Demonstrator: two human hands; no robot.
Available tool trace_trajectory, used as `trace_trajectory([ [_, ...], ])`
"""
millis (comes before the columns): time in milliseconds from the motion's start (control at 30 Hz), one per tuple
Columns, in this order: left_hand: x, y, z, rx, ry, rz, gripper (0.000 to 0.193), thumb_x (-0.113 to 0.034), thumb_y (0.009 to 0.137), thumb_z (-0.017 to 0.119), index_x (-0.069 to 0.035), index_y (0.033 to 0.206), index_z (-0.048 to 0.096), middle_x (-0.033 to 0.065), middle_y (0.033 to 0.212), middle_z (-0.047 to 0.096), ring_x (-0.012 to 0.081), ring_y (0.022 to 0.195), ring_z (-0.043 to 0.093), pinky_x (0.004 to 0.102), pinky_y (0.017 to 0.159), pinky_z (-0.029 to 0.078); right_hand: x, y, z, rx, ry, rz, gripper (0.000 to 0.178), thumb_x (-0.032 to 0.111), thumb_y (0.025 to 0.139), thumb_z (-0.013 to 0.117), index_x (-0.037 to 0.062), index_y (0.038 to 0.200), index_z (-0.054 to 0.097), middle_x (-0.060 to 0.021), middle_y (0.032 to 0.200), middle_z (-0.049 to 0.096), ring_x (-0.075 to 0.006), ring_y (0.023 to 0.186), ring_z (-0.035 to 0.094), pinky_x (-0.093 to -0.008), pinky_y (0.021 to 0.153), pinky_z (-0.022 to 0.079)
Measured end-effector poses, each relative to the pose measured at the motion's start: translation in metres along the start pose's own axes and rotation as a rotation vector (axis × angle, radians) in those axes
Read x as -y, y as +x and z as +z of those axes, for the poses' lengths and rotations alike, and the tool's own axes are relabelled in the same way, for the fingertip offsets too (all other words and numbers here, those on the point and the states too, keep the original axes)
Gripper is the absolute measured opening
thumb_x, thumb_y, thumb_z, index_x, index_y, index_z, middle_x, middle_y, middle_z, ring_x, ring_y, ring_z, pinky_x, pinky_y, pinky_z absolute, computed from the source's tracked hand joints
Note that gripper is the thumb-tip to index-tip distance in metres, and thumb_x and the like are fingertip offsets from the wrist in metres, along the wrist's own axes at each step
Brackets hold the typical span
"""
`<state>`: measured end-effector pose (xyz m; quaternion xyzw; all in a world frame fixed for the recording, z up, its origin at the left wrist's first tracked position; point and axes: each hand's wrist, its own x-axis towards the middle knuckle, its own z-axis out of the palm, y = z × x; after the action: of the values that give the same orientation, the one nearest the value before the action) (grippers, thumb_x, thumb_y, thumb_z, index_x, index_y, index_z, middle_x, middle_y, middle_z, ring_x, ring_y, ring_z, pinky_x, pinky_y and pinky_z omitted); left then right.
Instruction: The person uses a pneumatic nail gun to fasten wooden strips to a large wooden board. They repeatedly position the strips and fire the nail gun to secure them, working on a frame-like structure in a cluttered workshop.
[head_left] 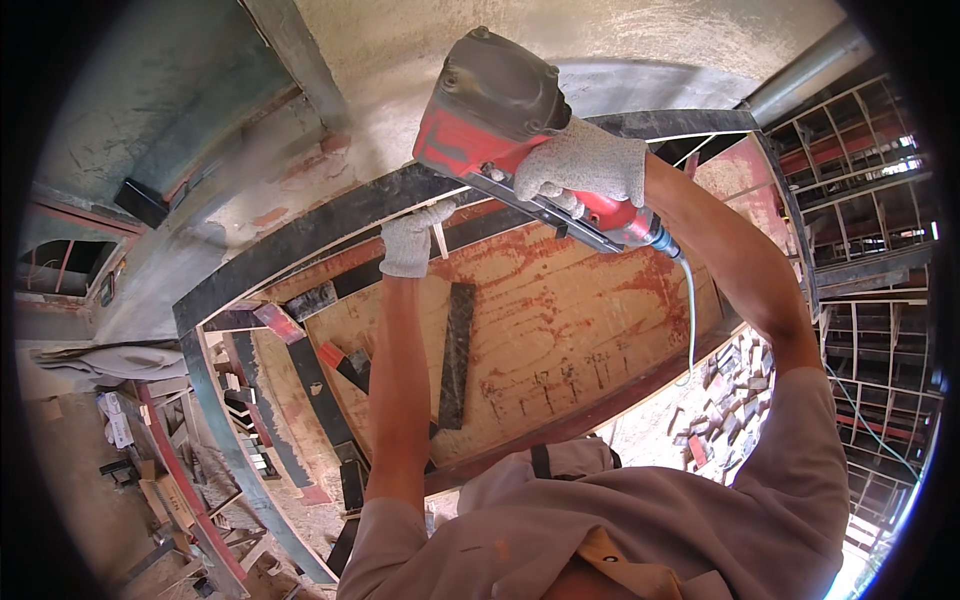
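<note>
My right hand (585,165), in a light knitted glove, grips the handle of a red and black pneumatic nail gun (495,110). An air hose (692,310) hangs from the end of its handle. The nail gun's front end is over the far black edge board (320,232) of a wooden frame; whether they touch is hidden. Also gloved, my left hand (408,240) is closed at that board, just left of the gun. From its fingers a thin, pale wooden strip (440,238) sticks out toward me.
Inside the frame lies a tan panel (570,320) with reddish stains, and a loose black board (457,355) rests on it. Wood offcuts (720,400) are heaped at the right, more scraps (190,500) at the lower left. Slatted racks (870,250) stand far right.
</note>
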<state>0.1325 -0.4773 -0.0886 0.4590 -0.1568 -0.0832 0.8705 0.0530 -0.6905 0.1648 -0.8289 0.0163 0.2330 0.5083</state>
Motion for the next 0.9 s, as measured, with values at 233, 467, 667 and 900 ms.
trace_trajectory([
  [233,0.009,0.002,-0.009,0.021,0.028,0.029,0.042,0.010,0.067,0.080,-0.005,0.105,0.071,0.0050,0.101,0.072,0.0204,0.092,0.069,0.0360,0.083,0.058,0.007,0.004,-0.005,0.025,-0.003,0.106,0.014,0.007,0.072,0.071,0.0033,0.085,0.068,-0.0015,0.054,0.054,-0.0105,0.044,0.053,-0.0264,0.040,0.040],
  [467,-0.010,-0.002,0.006,0.025,-0.021,-0.065,0.042,0.010,0.067,0.081,-0.006,0.103,0.070,0.0047,0.099,0.071,0.0192,0.091,0.068,0.0351,0.078,0.058,0.017,-0.002,-0.004,0.018,-0.069,0.074,0.010,0.010,0.073,0.067,0.0034,0.069,0.061,-0.0032,0.053,0.050,-0.0139,0.043,0.049,-0.0304,0.041,0.039],
  [667,0.026,0.004,-0.035,0.029,0.073,-0.014,0.045,0.011,0.065,0.081,-0.006,0.105,0.070,0.0054,0.101,0.071,0.0189,0.091,0.069,0.0347,0.078,0.059,0.019,0.001,-0.008,0.078,-0.181,0.058,0.017,0.012,0.074,0.073,0.0035,0.088,0.071,-0.0017,0.058,0.057,-0.0107,0.048,0.055,-0.0267,0.042,0.042],
  [900,0.034,-0.045,-0.031,-0.139,0.399,-0.088,0.079,-0.002,0.067,0.084,-0.001,0.138,0.049,0.0167,0.138,0.052,0.0286,0.130,0.048,0.0402,0.105,0.045,0.020,-0.004,-0.016,0.091,-0.192,-0.004,0.012,0.013,0.078,0.072,0.0035,0.071,0.071,-0.0033,0.057,0.058,-0.0124,0.048,0.056,-0.0275,0.042,0.043],
])
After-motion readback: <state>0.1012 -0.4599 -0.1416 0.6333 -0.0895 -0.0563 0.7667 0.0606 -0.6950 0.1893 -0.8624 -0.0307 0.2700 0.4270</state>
